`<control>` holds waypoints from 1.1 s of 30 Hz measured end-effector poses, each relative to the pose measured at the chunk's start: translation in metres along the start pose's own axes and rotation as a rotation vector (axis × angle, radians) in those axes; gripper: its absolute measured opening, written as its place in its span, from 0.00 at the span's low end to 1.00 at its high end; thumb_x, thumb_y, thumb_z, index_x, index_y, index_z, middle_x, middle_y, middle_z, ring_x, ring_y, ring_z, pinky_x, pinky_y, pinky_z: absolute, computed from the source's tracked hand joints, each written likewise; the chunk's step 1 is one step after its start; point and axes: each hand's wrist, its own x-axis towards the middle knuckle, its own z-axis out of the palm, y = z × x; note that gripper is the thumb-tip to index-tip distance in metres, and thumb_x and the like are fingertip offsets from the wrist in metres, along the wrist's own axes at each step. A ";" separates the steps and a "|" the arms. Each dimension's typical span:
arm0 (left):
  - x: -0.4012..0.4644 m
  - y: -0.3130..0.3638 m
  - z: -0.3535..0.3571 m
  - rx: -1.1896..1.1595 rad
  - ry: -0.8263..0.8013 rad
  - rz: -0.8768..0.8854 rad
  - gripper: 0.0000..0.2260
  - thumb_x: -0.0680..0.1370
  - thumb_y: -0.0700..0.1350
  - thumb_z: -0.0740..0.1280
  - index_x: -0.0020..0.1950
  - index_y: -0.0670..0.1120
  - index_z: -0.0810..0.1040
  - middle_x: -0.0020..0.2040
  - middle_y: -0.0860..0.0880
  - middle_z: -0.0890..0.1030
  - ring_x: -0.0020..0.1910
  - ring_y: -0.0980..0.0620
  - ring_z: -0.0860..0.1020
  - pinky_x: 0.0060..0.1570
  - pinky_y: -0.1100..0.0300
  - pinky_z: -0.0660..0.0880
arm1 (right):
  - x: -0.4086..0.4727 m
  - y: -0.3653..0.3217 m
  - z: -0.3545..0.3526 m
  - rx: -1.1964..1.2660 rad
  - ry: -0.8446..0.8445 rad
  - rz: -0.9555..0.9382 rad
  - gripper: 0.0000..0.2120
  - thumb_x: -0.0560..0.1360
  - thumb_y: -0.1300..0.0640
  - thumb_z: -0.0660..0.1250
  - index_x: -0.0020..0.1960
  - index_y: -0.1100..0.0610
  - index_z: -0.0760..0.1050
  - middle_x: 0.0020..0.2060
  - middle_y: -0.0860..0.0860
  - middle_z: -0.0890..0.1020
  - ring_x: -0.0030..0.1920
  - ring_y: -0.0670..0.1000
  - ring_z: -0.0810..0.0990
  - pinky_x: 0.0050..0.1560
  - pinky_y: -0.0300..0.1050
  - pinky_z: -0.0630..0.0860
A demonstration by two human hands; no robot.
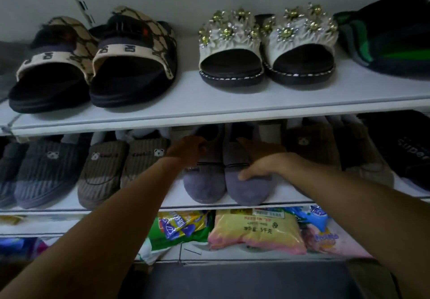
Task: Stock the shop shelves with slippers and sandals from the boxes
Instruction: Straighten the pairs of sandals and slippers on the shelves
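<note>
On the middle shelf (139, 205), ribbed corduroy slippers (102, 170) with bear patches sit leftmost. Just beside them, the left hand (186, 151) curls round the collar of one soft purple-grey suede slipper (204, 182). The right hand (260, 167) grips its rounded twin (249, 189), thumb pressing the toe.

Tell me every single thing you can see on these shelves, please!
checked slippers: two, beige and black, top shelf left
flower sandals: two, white with gold flowers, top shelf middle
dark slippers: number unclear, black and green, top shelf right
bear slippers: several, grey and brown, middle shelf left
purple slippers: two, purple-grey, middle shelf centre
brown slippers: two, middle shelf right
packets: several, yellow, green, blue, bottom shelf
left hand: on left purple slipper
right hand: gripping right purple slipper
</note>
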 end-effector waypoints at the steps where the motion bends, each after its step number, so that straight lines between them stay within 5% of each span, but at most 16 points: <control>1: 0.002 -0.003 0.002 -0.006 0.002 0.009 0.13 0.80 0.46 0.61 0.62 0.46 0.76 0.65 0.43 0.76 0.62 0.42 0.75 0.60 0.54 0.71 | 0.002 -0.002 0.003 -0.015 -0.031 0.017 0.55 0.64 0.39 0.75 0.77 0.45 0.43 0.77 0.51 0.56 0.74 0.55 0.61 0.71 0.51 0.63; 5: 0.011 -0.010 0.008 -0.123 0.018 0.011 0.11 0.78 0.44 0.63 0.58 0.43 0.78 0.59 0.40 0.79 0.58 0.41 0.77 0.57 0.53 0.73 | 0.014 -0.005 0.007 -0.121 0.009 0.046 0.53 0.64 0.43 0.76 0.77 0.48 0.46 0.73 0.55 0.64 0.70 0.59 0.67 0.66 0.51 0.68; 9: 0.016 -0.012 0.009 -0.245 0.062 -0.031 0.09 0.76 0.44 0.67 0.54 0.42 0.80 0.54 0.39 0.81 0.55 0.40 0.78 0.56 0.53 0.73 | 0.024 -0.002 -0.002 -0.158 0.088 0.047 0.39 0.66 0.49 0.75 0.71 0.52 0.60 0.65 0.58 0.73 0.62 0.60 0.75 0.55 0.49 0.73; 15: 0.019 -0.014 0.012 -0.278 0.092 -0.024 0.10 0.77 0.44 0.66 0.56 0.43 0.81 0.56 0.40 0.80 0.56 0.40 0.77 0.55 0.54 0.71 | 0.032 0.001 0.000 -0.108 0.141 0.052 0.22 0.73 0.54 0.66 0.67 0.51 0.70 0.66 0.57 0.72 0.63 0.61 0.74 0.61 0.51 0.72; 19: 0.016 -0.015 0.010 -0.321 0.104 -0.021 0.08 0.77 0.42 0.65 0.52 0.42 0.82 0.50 0.41 0.82 0.52 0.42 0.79 0.47 0.59 0.71 | 0.036 0.002 0.003 -0.069 0.211 0.041 0.13 0.75 0.53 0.63 0.59 0.53 0.73 0.60 0.60 0.75 0.59 0.63 0.76 0.51 0.46 0.69; 29: 0.011 -0.011 0.010 -0.186 0.093 0.012 0.12 0.79 0.43 0.61 0.59 0.42 0.78 0.61 0.40 0.77 0.59 0.40 0.76 0.55 0.55 0.70 | 0.027 -0.010 0.002 -0.096 0.143 0.100 0.16 0.75 0.58 0.62 0.62 0.55 0.66 0.62 0.60 0.74 0.59 0.62 0.76 0.47 0.46 0.67; 33: -0.001 -0.008 0.005 -0.051 0.083 0.057 0.16 0.79 0.46 0.61 0.67 0.45 0.72 0.72 0.42 0.66 0.64 0.40 0.71 0.59 0.55 0.68 | 0.013 -0.022 -0.002 -0.112 0.133 0.146 0.21 0.75 0.56 0.63 0.66 0.53 0.63 0.64 0.58 0.72 0.61 0.60 0.75 0.53 0.48 0.70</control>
